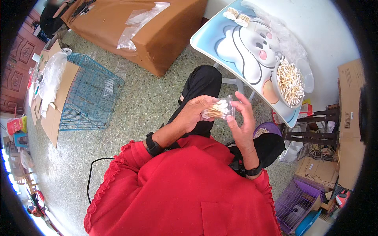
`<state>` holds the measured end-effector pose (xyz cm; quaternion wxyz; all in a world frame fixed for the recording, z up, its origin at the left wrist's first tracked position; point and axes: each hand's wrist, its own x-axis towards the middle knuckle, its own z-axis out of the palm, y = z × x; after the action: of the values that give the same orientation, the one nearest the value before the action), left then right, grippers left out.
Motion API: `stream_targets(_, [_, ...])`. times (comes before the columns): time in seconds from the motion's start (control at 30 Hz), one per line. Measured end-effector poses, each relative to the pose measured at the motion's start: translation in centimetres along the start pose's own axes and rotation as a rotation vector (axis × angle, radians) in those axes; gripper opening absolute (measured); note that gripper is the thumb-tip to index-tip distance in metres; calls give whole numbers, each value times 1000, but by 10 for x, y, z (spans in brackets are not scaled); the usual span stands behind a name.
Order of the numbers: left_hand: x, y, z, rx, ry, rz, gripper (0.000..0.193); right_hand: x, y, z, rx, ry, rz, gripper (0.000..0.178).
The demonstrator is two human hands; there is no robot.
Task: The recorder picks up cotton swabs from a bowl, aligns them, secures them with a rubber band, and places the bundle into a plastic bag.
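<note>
My left hand is closed around a small clear plastic bag of cotton swabs, held over my lap. The swabs have white tips and pale wooden sticks and lie bundled with their tips toward the right. At the bag's right end, my right hand has its thumb and forefinger on the clear plastic edge, while other fingers point upward. To the right, a bowl heaped with loose cotton swabs stands on a small table with a cartoon picture.
Swab bundles and clear plastic bags lie on the table's far part. A purple basin sits below it. Brown-covered furniture stands ahead, a blue wire cage with cardboard at left. Cardboard boxes line the right; a person is far left.
</note>
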<state>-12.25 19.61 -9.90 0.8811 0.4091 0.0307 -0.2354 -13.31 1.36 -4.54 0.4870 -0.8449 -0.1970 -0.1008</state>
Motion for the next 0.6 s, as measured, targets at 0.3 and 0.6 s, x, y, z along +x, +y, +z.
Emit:
stream_targets(0.3, [-1, -1, 0, -73, -25, -29, 29, -1, 1, 2, -117, -169, -6, 52])
stream_targets(0.6, [2, -3, 1, -109, -37, -55, 30, -4, 6, 7, -69, -125, 21, 48])
